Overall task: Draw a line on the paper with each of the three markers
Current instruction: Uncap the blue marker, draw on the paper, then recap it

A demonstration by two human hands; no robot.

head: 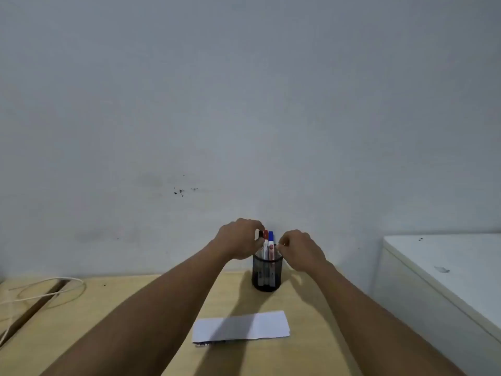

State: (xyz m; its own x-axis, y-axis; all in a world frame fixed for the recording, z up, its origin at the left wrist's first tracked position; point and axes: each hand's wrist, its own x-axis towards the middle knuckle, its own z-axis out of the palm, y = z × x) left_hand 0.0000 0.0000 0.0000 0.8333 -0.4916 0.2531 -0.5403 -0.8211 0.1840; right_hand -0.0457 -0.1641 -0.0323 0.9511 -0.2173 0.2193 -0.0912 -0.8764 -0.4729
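A: Where are the hands?
B: Both at the mesh cup (266, 278), twelve o'clock on the desk (168, 329). The left hand (238, 238) pinches the black marker (261, 234); the right hand (301, 249) grips the cup's rim at three o'clock.
A: The others?
B: The red marker (266, 235) and blue marker (270, 237) stand upright inside. The paper (267, 325) lies at six o'clock of the cup.

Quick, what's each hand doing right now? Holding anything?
Left hand: fingers pinched on the black marker standing in the mesh cup.
Right hand: fingers at the cup's rim; whether it grips cannot be told.
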